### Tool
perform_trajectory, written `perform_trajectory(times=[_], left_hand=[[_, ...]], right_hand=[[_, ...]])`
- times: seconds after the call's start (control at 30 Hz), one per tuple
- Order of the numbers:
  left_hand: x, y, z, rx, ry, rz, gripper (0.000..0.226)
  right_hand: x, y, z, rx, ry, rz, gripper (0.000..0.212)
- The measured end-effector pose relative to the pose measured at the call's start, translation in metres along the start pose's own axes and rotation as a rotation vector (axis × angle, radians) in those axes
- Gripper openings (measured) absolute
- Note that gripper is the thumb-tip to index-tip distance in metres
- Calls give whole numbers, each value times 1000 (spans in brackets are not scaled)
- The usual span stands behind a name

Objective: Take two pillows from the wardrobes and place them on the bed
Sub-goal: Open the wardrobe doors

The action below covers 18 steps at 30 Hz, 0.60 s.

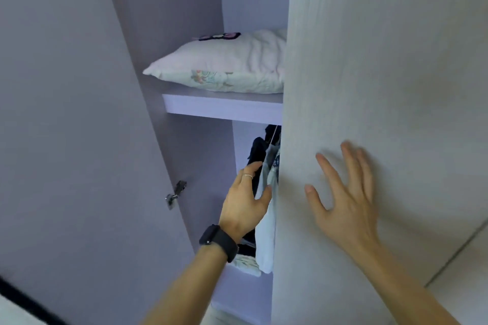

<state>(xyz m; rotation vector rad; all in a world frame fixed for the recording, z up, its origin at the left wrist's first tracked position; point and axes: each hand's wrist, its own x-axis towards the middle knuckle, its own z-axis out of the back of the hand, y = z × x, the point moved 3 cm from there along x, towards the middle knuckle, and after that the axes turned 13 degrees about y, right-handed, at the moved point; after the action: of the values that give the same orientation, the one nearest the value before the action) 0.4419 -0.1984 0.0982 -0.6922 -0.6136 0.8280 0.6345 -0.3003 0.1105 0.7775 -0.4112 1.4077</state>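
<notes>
a white pillow (pixel 224 66) with a faint floral print lies flat on the upper shelf (pixel 221 105) inside the open wardrobe (pixel 184 21), its right end hidden behind the edge of the pale door (pixel 369 60) in front; a dark patterned patch shows at its back edge. below the shelf hang dark and light clothes (pixel 266 192), with a folded item lower down. the left hand (pixel 244 203), wearing a thin ring and a black watch (pixel 219 241) at the wrist, reaches into the gap beside the door edge, fingers loosely spread and touching the hanging clothes, closed on nothing that can be seen. the right hand (pixel 343 192) lies flat and open against the outer face of the door, fingers splayed, gripping nothing. a metal hinge (pixel 175 194) sits on the left inner panel. both hands are well below the pillow, which rests untouched on its shelf
</notes>
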Motion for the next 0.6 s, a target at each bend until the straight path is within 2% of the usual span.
perform_trajectory(times=[0.13, 0.27, 0.43, 0.6], left_hand=[[45, -38, 7, -188, -7, -129, 56], [70, -62, 11, -391, 33, -282, 45], [83, -46, 10, -569, 35, -222, 30], [84, -34, 15, -714, 146, -205, 26]], right_hand=[[37, -20, 20, -184, -153, -120, 71], [56, -33, 9, -283, -146, -213, 79], [60, -40, -3, -371, -115, -289, 90], [52, -26, 5, -376, -89, -351, 90]])
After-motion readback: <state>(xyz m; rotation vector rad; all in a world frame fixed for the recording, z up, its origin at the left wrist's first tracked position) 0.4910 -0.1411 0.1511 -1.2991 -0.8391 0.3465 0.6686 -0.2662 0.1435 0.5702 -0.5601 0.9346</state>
